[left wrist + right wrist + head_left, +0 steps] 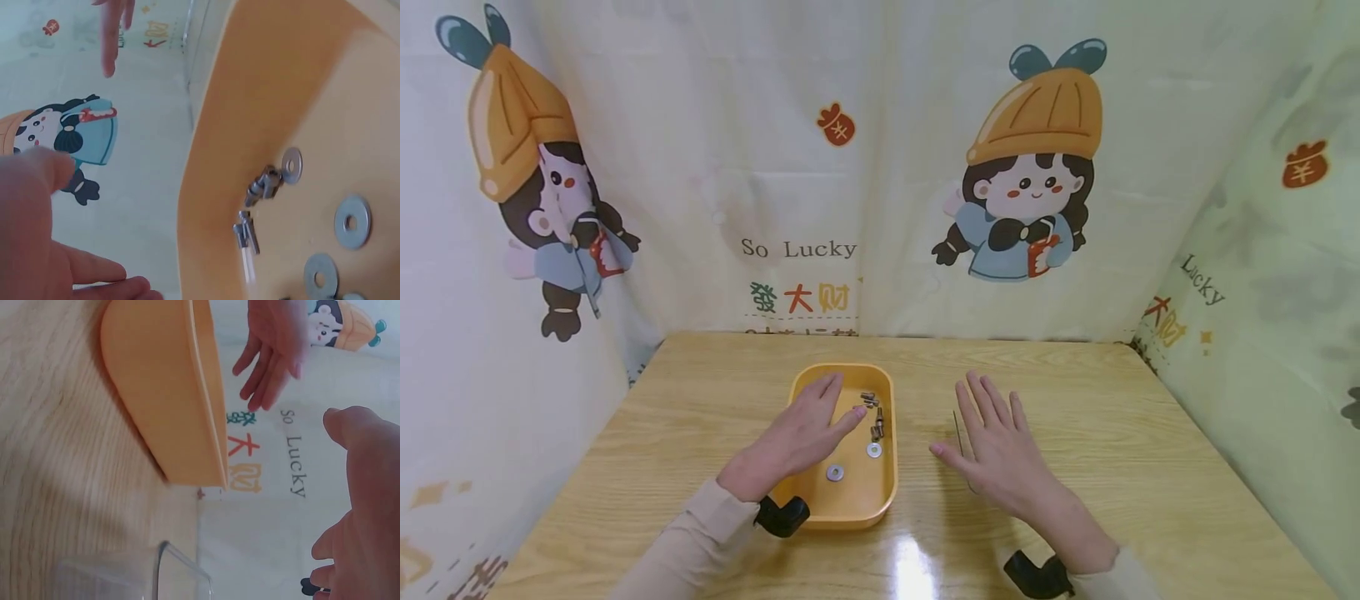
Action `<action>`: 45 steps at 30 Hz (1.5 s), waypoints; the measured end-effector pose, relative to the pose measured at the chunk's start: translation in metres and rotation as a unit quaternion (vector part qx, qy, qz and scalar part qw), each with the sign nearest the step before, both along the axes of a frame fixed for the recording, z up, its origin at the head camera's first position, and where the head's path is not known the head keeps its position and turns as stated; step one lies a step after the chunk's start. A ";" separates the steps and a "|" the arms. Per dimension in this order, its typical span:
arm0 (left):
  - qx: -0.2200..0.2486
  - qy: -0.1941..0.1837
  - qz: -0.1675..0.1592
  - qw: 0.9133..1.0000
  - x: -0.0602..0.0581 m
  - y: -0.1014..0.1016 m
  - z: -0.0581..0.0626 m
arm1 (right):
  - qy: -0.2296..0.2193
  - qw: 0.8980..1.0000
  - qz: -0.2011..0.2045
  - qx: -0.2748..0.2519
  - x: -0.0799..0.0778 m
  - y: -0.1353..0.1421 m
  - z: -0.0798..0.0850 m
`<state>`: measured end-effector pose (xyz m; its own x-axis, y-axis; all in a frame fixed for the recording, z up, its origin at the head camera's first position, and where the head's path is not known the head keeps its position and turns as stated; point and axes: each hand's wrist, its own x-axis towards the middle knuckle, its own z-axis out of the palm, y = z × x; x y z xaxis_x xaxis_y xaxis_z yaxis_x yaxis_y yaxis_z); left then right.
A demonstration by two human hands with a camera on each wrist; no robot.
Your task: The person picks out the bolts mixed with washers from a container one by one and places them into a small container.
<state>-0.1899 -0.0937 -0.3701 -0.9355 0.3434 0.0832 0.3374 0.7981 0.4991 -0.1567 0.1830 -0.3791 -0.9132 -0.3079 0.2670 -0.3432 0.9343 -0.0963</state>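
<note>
My left hand (801, 433) hovers over an orange tray (887, 492), fingers straight and thumb apart, holding nothing. Inside the tray lie several small metal screws (878, 425) and flat washers (835, 472). The left wrist view shows the screws (265, 182) in small clusters beside the washers (353, 222), with the left hand (37, 231) above the tray's side. To the right of the tray, my right hand (1000, 454) is held flat with spread fingers and grips nothing. Below it in the right wrist view stands a clear plastic box (119, 578), mostly hidden by the hand in the head view.
The wooden table (1112, 417) extends on both sides of the tray. A pale printed curtain (910, 275) hangs behind it and along the left and right sides. Black wrist mounts (1037, 575) sit by both sleeves.
</note>
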 end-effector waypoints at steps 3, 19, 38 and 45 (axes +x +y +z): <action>0.021 -0.015 0.011 1.000 -0.002 0.003 -0.001 | 0.000 1.000 -0.001 0.001 0.001 -0.006 -0.002; 0.087 -0.134 0.013 0.987 -0.017 0.007 -0.001 | 0.000 0.999 0.033 -0.015 0.009 -0.034 -0.013; 0.166 -0.232 0.034 0.958 -0.029 0.006 -0.009 | -0.015 0.997 0.072 -0.023 0.023 -0.070 -0.034; 0.182 -0.248 0.035 0.951 -0.034 0.009 -0.015 | -0.037 0.996 0.077 -0.018 0.029 -0.076 -0.043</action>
